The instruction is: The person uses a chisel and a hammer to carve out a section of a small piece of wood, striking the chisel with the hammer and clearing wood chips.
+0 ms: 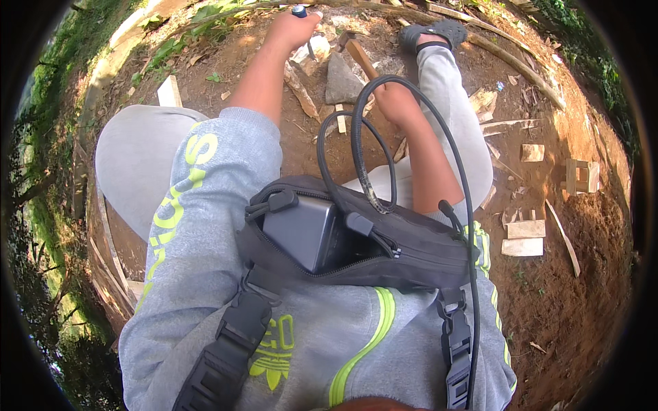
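While left hand [293, 29] clenches a blue-tipped tool [299, 11], right hand [394, 96] grips a wooden handle [361, 58] beside stone [341, 81]

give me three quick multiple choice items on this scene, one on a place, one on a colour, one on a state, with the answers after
1. Where does the grey wedge-shaped stone lie?
A. on the bare dirt between the two hands
B. inside the pouch
C. on the grass

2. What colour is the sandal on the foot at the top?
A. red
B. dark grey
C. white

3. How is the black zip pouch on the chest?
A. zipped shut
B. unzipped with a grey box showing
C. lying on the ground

Answers: 1 A, it sits on soil between the left hand and right hand. 2 B, the sandal is dark. 3 B, the zip gapes.
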`<state>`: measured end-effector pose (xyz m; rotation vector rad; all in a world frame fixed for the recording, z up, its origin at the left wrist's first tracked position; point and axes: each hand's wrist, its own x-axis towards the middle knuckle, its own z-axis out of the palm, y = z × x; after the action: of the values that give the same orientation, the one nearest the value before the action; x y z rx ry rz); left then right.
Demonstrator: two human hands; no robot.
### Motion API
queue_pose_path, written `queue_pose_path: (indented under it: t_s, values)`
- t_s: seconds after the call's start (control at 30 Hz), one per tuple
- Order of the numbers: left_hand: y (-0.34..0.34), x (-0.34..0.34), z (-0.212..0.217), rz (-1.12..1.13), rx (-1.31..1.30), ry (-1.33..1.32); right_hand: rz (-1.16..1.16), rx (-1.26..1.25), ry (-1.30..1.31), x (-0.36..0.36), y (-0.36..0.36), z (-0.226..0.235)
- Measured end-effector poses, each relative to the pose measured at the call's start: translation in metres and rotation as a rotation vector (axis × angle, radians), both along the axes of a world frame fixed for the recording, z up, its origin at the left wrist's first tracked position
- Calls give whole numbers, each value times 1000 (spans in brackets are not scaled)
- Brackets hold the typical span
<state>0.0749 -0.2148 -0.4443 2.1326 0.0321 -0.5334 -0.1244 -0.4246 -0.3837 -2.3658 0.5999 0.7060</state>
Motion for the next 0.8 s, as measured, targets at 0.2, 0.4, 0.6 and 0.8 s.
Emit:
queue_pose_path:
  t_s: [0.2, 0.4, 0.6, 0.8]
  values:
    - [1, -6, 16, -77, 63, -60, 14, -158, 22, 65, 10, -32]
    - [10, -5, 4, -194, 129, -73, 247, -294, -8, 62, -6, -104]
    - [16, -9, 9, -194, 155, -48, 190, -279, 65, 58, 5, -77]
    - [-5, -7, 19, -335, 96, -71, 167, -254, 13, 41, -12, -104]
